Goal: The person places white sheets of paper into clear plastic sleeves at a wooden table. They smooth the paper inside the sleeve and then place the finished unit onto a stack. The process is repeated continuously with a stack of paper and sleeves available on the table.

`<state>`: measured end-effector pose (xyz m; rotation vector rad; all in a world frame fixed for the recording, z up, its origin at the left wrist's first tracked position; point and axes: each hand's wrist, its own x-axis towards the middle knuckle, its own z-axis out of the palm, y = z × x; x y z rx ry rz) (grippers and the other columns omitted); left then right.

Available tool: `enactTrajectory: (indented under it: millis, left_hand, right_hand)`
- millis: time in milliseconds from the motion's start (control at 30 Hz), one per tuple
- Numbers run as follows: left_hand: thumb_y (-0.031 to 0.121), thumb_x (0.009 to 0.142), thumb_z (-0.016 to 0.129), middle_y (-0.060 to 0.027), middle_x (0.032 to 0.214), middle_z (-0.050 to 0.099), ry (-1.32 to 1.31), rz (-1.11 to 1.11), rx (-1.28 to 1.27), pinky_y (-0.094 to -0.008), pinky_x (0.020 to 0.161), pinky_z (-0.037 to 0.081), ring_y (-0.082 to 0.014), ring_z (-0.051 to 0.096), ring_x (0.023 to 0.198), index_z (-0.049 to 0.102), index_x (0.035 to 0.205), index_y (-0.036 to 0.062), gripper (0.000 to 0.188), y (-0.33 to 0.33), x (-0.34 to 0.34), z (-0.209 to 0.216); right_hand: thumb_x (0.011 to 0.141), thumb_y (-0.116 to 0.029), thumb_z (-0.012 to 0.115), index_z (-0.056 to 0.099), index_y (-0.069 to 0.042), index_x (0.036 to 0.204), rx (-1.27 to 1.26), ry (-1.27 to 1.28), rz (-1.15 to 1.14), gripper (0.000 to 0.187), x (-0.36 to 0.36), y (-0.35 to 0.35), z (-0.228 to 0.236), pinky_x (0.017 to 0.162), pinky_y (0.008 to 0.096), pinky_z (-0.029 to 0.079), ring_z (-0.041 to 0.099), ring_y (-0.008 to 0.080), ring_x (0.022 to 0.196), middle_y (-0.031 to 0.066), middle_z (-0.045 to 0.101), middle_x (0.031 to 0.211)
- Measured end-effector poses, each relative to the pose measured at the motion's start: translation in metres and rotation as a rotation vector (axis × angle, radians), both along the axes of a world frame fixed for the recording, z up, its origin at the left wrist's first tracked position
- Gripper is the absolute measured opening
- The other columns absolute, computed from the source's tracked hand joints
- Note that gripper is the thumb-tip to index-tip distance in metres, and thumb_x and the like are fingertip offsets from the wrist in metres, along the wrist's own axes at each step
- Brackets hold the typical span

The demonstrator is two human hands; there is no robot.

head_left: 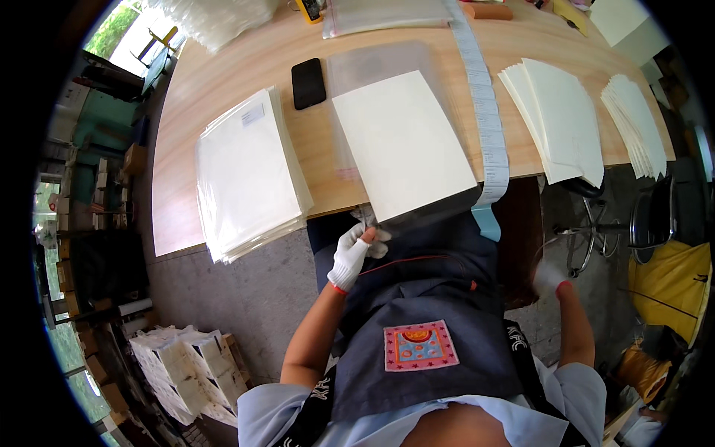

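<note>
My left hand (359, 249), in a white knit glove with a bare thumb tip, is closed at the table's near edge. It pinches the near left corner of a clear plastic sleeve (436, 214). A blank white sheet (406, 141) lies at a slant with this sleeve, its near end reaching past the table edge over my lap. Beneath its far end lie more clear sleeves (376, 63). Off to the right, away from the table, my right hand (549, 276) is gloved and smeared by motion, so its fingers cannot be made out.
Left of the sheet sits a stack of sleeved white sheets (246, 167); a black phone (307, 83) lies beyond it. A label strip (488, 123) runs down the right side and hangs over the edge. Further right are fanned white sheets (558, 119) and a smaller stack (633, 127).
</note>
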<state>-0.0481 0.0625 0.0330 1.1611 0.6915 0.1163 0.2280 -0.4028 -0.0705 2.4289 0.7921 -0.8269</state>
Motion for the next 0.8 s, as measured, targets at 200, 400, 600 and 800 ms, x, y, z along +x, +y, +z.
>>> enactTrajectory:
  millis: [200, 400, 600, 800]
  left_hand:
    - [0.004, 0.073, 0.069, -0.0133, 0.098, 0.062, 0.094, 0.239, 1.114, -0.0284, 0.055, 0.048, -0.0174, 0.062, 0.065, 0.053, 0.081, 0.0056, 0.018, -0.003, -0.021, -0.018]
    - [0.006, 0.062, 0.074, -0.0099, 0.102, 0.059, -0.213, 0.04, 1.593, -0.0313, 0.056, 0.049, -0.0231, 0.061, 0.074, 0.057, 0.083, 0.0107, 0.028, 0.004, 0.009, -0.017]
    - [0.004, 0.062, 0.075, -0.0091, 0.08, 0.06, -0.201, 0.021, 1.468, -0.0328, 0.052, 0.046, -0.0255, 0.058, 0.064, 0.049, 0.072, 0.0086, 0.028, 0.006, 0.003, -0.014]
    - [0.009, 0.082, 0.063, 0.0016, 0.071, 0.048, -0.104, 0.494, 0.584, -0.0214, 0.055, 0.035, -0.0056, 0.039, 0.061, 0.044, 0.075, 0.0078, 0.02, 0.002, -0.001, -0.04]
  right_hand:
    - [0.074, -0.024, 0.064, 0.056, -0.012, 0.097, 0.316, 0.25, -0.232, 0.027, -0.033, 0.116, 0.083, 0.07, 0.0413, 0.047, 0.059, 0.0301, 0.086, 0.0106, 0.062, 0.094]
    - [0.068, -0.017, 0.066, 0.056, -0.012, 0.083, 0.961, 0.0, 0.066, 0.018, -0.039, 0.223, 0.155, 0.067, 0.0384, 0.046, 0.058, 0.026, 0.082, 0.0049, 0.058, 0.087]
    - [0.061, -0.019, 0.074, 0.059, -0.013, 0.083, 1.152, -0.114, 0.337, 0.027, -0.035, 0.254, 0.153, 0.075, 0.0359, 0.044, 0.055, 0.022, 0.092, 0.0012, 0.054, 0.101]
    - [0.078, -0.02, 0.067, 0.054, -0.005, 0.076, 1.197, 0.103, -0.203, 0.021, -0.045, 0.279, 0.127, 0.053, 0.0333, 0.042, 0.056, 0.0235, 0.054, 0.0086, 0.056, 0.059]
